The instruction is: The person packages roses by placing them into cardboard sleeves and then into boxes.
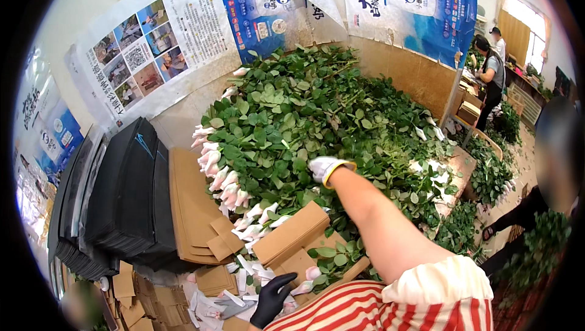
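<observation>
A large heap of leafy rose stems (283,111) covers the work surface, with rosebuds in pale sleeves (224,178) along its left side. My right hand (327,169), in a white glove with a yellow cuff, reaches into the middle of the heap; its fingers are partly lost among the leaves, so a grip cannot be made out. In a black glove, my left hand (274,299) is low in the view beside a pale pink rose (312,273), with thumb and fingers apart and nothing seen between them. A folded brown cardboard piece (292,235) lies between the hands.
Stacks of black sheets (121,194) and brown cardboard sheets (192,203) stand at left. White sleeves and scraps (201,306) litter the near edge. Printed posters (155,48) hang behind. A person (491,80) works at the far right; another person's dark-clad leg (512,217) is nearer.
</observation>
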Demonstrator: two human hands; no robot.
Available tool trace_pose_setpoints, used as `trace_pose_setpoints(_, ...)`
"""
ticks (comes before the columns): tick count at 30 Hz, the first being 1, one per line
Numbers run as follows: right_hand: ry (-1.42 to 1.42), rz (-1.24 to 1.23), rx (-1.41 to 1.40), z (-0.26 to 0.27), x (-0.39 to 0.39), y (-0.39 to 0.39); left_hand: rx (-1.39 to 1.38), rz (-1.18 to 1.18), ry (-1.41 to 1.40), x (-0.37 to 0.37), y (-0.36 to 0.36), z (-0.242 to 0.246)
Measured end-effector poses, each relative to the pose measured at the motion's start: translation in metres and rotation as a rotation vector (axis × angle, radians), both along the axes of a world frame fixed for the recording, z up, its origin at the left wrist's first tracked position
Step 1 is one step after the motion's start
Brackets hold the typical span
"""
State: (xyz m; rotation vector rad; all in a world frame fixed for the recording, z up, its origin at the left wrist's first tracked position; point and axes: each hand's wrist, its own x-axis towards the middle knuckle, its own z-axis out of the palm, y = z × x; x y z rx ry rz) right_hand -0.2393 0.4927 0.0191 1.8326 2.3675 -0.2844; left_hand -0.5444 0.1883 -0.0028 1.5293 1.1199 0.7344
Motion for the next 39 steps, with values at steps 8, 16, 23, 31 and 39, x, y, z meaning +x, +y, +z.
trace_pose_setpoints(8, 0.089, 0.279, 0.769, 0.173, 0.035, -0.102, 0.192, -0.222, 0.224, 0.012, 0.004, -0.013)
trace_pose_setpoints(16, 0.180, 0.217, 0.588, 0.129, 0.020, -0.093, 0.202, -0.124, 0.155, 0.011, -0.009, -0.020)
trace_pose_setpoints(23, -0.090, 0.220, 0.268, 0.088, 0.028, -0.130, 0.229, -0.154, 0.186, 0.012, -0.007, -0.025)
trace_pose_setpoints(31, -0.206, 0.418, 0.283, 0.081, 0.011, -0.078, 0.275, -0.189, 0.182, 0.010, -0.004, -0.039)
trace_pose_setpoints(39, -0.233, 0.329, -0.117, 0.005, 0.031, -0.047, 0.156, -0.250, 0.088, -0.002, -0.010, -0.042)
